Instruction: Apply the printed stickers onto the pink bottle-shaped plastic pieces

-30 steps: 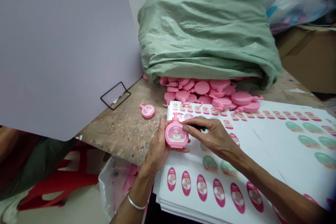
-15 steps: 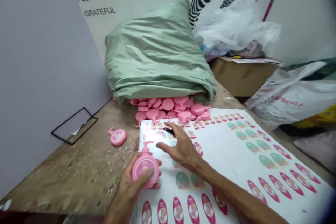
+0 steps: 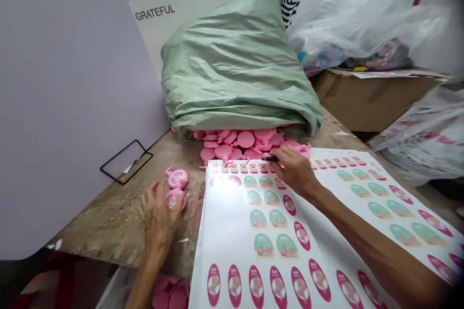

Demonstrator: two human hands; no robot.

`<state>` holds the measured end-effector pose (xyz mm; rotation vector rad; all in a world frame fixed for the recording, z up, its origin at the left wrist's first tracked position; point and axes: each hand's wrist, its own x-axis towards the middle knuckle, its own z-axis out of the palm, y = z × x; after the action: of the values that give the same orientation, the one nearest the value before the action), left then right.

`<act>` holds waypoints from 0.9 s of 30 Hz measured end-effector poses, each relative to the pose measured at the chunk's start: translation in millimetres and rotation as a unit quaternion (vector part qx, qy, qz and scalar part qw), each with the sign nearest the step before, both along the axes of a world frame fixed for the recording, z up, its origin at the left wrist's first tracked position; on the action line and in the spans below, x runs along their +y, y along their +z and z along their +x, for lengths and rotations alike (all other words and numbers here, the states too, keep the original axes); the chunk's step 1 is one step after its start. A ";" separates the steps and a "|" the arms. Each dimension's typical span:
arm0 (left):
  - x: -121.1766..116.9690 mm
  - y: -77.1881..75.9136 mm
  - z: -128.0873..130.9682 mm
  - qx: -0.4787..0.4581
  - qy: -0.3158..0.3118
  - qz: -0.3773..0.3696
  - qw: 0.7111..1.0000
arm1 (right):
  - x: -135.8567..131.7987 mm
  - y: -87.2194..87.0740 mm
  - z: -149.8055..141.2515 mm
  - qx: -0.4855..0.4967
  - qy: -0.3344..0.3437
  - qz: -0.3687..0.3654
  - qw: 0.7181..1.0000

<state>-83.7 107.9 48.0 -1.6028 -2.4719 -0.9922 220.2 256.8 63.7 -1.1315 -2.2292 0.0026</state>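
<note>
My left hand (image 3: 159, 210) is low over the brown tabletop. Its thumb and fingers are around a small pink pump bottle (image 3: 174, 199) with a round printed face, partly covered by the thumb. Right behind it lies a second labelled pink bottle (image 3: 178, 178). A thin black pen-like tool (image 3: 270, 158) sticks out from the closed fingers of my right hand (image 3: 293, 166); its exact kind is unclear. That hand hovers at the far edge of a white sticker sheet (image 3: 232, 231), close to a heap of pink bottles (image 3: 245, 140).
A big green fabric sack (image 3: 235, 67) stands behind the heap. To the left is a black wire frame (image 3: 126, 161) by the pale partition. A cardboard box (image 3: 373, 99) with plastic bags on it is at the right. More pink pieces (image 3: 170, 292) show below the table edge.
My left hand has brought the pink bottle from over the sheet down to the tabletop beside the other one. My right hand has moved to the sheet's far edge, closing around the black tool.
</note>
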 end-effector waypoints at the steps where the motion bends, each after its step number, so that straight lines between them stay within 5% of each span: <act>1: -0.7 2.2 14.6 0.032 -0.037 0.036 0.998 | -8.6 6.4 -7.5 0.061 -0.013 -0.026 0.998; 3: -2.5 4.1 50.6 0.042 -0.151 0.102 0.982 | -29.6 15.1 -26.9 0.174 -0.012 -0.143 0.974; 5: -4.1 1.8 86.4 0.057 -0.227 0.077 0.969 | -50.4 17.0 -48.0 0.246 0.023 -0.291 0.924; 8: -5.7 -4.2 112.9 0.020 -0.242 0.056 0.969 | -67.4 12.2 -67.8 0.307 0.069 -0.476 0.821; 10: -5.2 -4.1 106.8 -0.079 -0.217 0.045 0.972 | -65.5 7.9 -68.9 0.303 0.087 -0.534 0.785; 12: -1.9 0.9 89.6 -0.262 -0.175 0.012 0.949 | -55.1 1.4 -64.0 0.262 0.080 -0.486 0.830; 15: 11.4 9.2 66.8 -0.554 -0.150 -0.027 0.818 | -34.7 -16.9 -57.3 0.131 0.011 -0.283 0.950; 17: 24.9 9.0 62.0 -0.655 -0.153 -0.024 0.740 | -24.7 -31.7 -56.8 0.054 -0.019 -0.194 0.979; 18: 31.9 6.6 62.4 -0.675 -0.149 -0.017 0.723 | -21.7 -38.3 -57.5 0.032 -0.025 -0.169 0.985; 27: 55.4 -25.9 69.1 -0.634 -0.151 -0.023 0.758 | -22.6 -53.4 -56.4 -0.007 -0.015 -0.088 0.996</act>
<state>-14.6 163.3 22.1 -1.5977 -2.8057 -2.8559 163.8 234.2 10.4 -1.2617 -2.2584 0.1834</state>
